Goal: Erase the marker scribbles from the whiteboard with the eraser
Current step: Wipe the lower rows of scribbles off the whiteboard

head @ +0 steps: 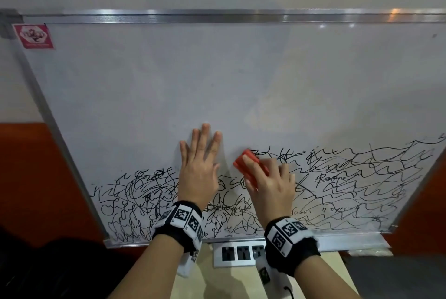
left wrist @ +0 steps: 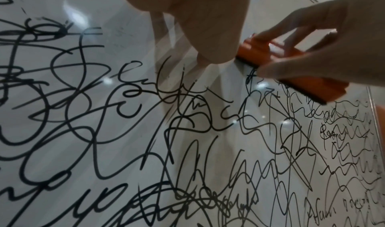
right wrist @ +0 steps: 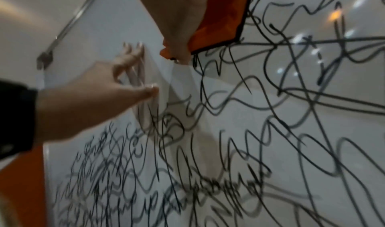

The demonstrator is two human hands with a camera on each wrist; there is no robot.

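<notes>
Wristbands (head: 178, 222) printed with black-and-white markers sit closest to my view, one on each forearm, as both arms reach forward to the whiteboard (head: 241, 76). Framed in aluminium and leaning against a pale wall, the board fills most of what I see from the head camera; its far part is wiped clean, while black marker scribbles (head: 135, 192) crowd the near band from left to right. A red sticker (head: 33, 35) marks the far left corner. My left hand (head: 199, 166) lies flat on the board with fingers straight and spread, released and holding nothing, palm over the far edge of the scribbles. Just to its right, my right hand (head: 270, 183) is grasping the orange eraser (head: 249, 167), fingers across its back and thumb on its near side. The eraser is pressed to the board at the far edge of the scribbled band, near the middle, its dark felt face (left wrist: 312, 97) against the surface in the left wrist view. Below the board's near edge, a white socket panel (head: 237, 253) shows between my wrists, set on a light-coloured bench (head: 205, 281).
</notes>
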